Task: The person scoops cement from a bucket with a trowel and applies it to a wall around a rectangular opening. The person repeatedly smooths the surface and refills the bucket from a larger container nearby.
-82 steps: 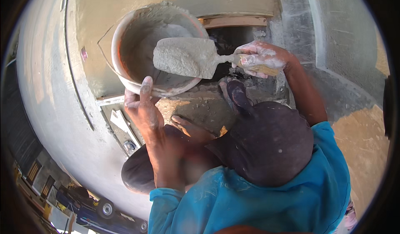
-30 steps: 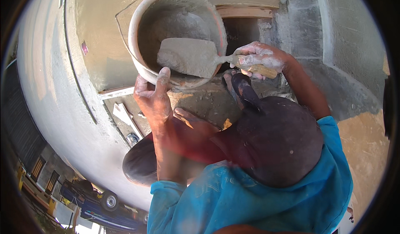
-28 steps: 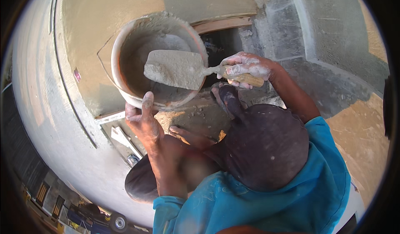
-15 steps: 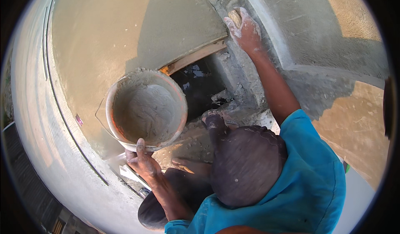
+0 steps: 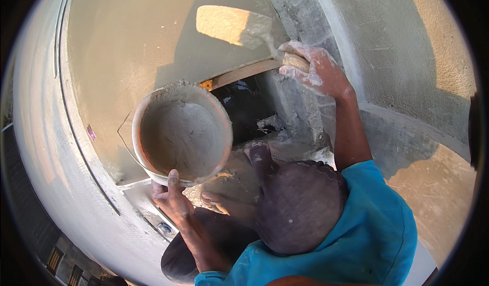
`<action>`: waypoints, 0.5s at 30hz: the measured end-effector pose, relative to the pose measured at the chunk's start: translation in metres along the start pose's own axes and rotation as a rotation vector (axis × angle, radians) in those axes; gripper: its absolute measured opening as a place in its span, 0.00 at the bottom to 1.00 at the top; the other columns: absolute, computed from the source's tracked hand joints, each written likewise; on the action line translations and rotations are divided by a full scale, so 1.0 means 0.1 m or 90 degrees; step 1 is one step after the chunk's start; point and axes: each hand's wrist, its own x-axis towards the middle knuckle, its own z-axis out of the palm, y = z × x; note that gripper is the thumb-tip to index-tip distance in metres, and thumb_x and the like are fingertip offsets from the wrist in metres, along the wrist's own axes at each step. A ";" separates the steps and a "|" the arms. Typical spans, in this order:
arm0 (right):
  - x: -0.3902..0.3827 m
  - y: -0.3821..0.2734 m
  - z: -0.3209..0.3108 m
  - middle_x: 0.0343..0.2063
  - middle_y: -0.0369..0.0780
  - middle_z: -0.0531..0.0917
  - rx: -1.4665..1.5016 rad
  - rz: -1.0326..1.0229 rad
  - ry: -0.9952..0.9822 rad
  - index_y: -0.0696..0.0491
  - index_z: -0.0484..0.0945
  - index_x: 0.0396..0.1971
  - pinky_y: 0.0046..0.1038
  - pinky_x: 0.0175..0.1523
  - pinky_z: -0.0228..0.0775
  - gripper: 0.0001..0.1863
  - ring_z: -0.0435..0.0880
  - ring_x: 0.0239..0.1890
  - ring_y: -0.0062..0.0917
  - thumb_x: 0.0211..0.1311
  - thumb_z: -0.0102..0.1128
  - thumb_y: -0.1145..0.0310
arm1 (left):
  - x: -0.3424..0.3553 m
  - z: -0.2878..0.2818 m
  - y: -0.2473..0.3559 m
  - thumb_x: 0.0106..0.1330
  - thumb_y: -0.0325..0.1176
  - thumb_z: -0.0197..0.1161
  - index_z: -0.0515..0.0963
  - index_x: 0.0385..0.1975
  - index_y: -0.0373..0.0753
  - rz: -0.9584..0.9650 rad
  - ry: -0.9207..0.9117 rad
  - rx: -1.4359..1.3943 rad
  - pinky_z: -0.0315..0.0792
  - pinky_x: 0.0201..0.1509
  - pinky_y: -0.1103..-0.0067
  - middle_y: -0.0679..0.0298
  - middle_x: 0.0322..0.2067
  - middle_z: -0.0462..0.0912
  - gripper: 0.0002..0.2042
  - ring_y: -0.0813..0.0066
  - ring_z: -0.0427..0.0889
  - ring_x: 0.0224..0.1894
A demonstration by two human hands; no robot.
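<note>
My left hand (image 5: pixel 174 200) is closed on the near rim of a round bucket (image 5: pixel 224 133), thumb over the edge, fingers hidden beneath. Wet grey mortar (image 5: pixel 189 137) lies inside, and the bucket's rim and walls are crusted with it. Ahead on the right, my mortar-smeared right hand (image 5: pixel 326 71) grips the pale wooden handle of a trowel. The broad flat blade of the trowel (image 5: pixel 229 25) points left over the smooth plastered surface, its face coated, half in sun and half in shadow.
A dark square opening (image 5: pixel 249 108) with a wooden board (image 5: pixel 242 75) along its far edge lies right of the bucket. Rough mortar (image 5: pixel 305 108) lines its right side. A plastered wall (image 5: pixel 392 57) rises at the right. My bare foot (image 5: pixel 215 202) and dark-clothed knee are close below.
My right hand has come nearer and slightly right, turning so that the trowel's blade now shows flat, pointing left. My left hand still holds the bucket in nearly the same place.
</note>
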 end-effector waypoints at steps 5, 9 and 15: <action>-0.22 -0.38 0.55 0.51 0.31 0.81 -0.321 -0.342 0.059 0.35 0.77 0.56 0.37 0.55 0.72 0.24 0.81 0.51 0.25 0.59 0.64 0.49 | 0.08 0.09 0.08 0.62 0.28 0.66 0.76 0.50 0.28 0.003 -0.047 0.093 0.72 0.48 0.78 0.59 0.40 0.82 0.18 0.75 0.79 0.42; -0.25 -0.79 0.70 0.49 0.28 0.81 -0.360 -0.311 -0.127 0.32 0.79 0.53 0.40 0.51 0.73 0.21 0.80 0.50 0.21 0.57 0.65 0.53 | 0.09 0.08 0.16 0.61 0.31 0.69 0.78 0.49 0.29 0.046 -0.039 0.176 0.71 0.47 0.79 0.63 0.35 0.81 0.18 0.79 0.76 0.39; -0.35 -0.66 0.70 0.51 0.32 0.81 -0.334 -0.366 -0.101 0.34 0.79 0.53 0.40 0.56 0.71 0.19 0.79 0.53 0.28 0.61 0.61 0.52 | 0.01 0.02 0.25 0.61 0.28 0.69 0.73 0.56 0.25 0.043 -0.044 0.186 0.72 0.50 0.79 0.53 0.54 0.78 0.24 0.77 0.77 0.48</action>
